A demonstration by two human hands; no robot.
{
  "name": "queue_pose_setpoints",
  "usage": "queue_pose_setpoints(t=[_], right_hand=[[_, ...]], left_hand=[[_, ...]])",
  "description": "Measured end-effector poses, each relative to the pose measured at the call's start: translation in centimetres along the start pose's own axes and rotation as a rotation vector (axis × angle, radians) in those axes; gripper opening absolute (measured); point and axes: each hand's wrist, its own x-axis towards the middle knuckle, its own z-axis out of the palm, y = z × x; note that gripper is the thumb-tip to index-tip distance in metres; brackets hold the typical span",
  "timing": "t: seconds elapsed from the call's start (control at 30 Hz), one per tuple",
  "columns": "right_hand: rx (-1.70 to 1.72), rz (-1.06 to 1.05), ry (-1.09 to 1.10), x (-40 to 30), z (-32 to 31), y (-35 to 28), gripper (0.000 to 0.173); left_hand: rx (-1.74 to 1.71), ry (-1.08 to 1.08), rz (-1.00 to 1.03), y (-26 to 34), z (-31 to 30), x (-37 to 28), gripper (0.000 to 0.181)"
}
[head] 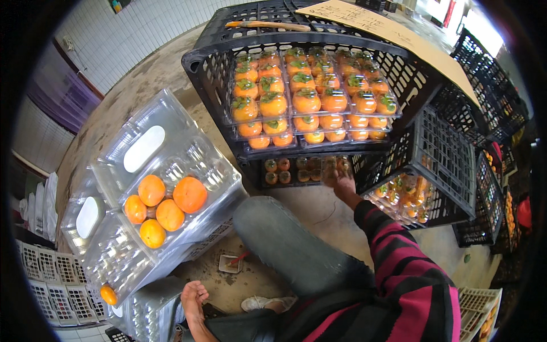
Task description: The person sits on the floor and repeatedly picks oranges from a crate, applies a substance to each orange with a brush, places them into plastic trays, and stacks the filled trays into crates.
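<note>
My right hand (344,187) reaches forward to a clear plastic punnet of persimmons (336,167), at the right end of a row of packed punnets low under the black crate. Its fingers are on the punnet's near side. My left hand (195,295) is empty, fingers half curled, above my left leg. Stacked punnets of orange persimmons (306,100) with green calyxes fill the tipped black plastic crate (205,92) ahead. To the left, several loose persimmons (170,215) lie on stacked empty clear trays (179,145); a small one (108,294) sits at the lower left.
A wooden-handled brush (269,26) and a cardboard sheet with handwriting (384,34) lie on the crate's top. More black crates (444,158) holding persimmons stand at right. A small white dish (230,263) with a red-handled tool is on the floor. White crates (64,282) stand lower left.
</note>
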Motion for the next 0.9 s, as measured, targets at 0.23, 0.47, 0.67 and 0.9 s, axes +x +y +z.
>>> queue_pose_setpoints(t=[0.23, 0.47, 0.67, 0.9], right_hand=[[-0.331, -0.091, 0.105, 0.9, 3.8, 0.1, 0.039], [0.205, 0.304, -0.102, 5.2, 5.6, 3.0, 0.051], [0.265, 0.222, -0.106, 2.9, 3.5, 0.2, 0.066], [0.829, -0.202, 0.048, -4.2, -2.2, -3.4, 0.026]], left_hand=[[0.128, 0.041, -0.023, -1.3, -1.0, 0.7, 0.02], [0.224, 0.036, -0.057, -1.4, -0.6, 1.3, 0.017], [0.243, 0.046, -0.031, -1.5, -0.2, 0.0, 0.017], [0.339, -0.024, 0.124, -1.3, -0.3, 0.3, 0.016]])
